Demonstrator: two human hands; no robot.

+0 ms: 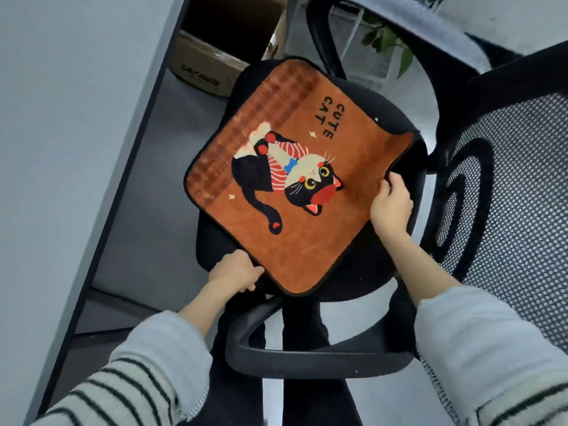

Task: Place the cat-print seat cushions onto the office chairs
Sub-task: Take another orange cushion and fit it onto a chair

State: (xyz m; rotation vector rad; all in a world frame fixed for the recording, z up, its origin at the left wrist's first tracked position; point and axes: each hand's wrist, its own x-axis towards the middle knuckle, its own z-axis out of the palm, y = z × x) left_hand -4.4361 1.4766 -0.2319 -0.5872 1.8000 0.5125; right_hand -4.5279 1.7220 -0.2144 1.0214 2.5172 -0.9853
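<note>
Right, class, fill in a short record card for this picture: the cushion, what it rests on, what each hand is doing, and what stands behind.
cushion: orange cat-print seat cushion, lettered CUTE CAT
resting on: black office chair seat, far right corner curled up
left hand: grips the near corner edge
right hand: pinches the right edge
chair back: black mesh backrest
behind: cardboard box, leafy plant

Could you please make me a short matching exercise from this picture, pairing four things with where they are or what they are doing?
Things:
1. cat-print cushion
2. left hand
3. right hand
4. cardboard box

Places or states:
A. on the floor under the desk
B. lying on the seat of the office chair
C. pinching the cushion's edge nearest the mesh backrest
D. holding the cushion's near corner

Pairs: 1-B, 2-D, 3-C, 4-A
</note>
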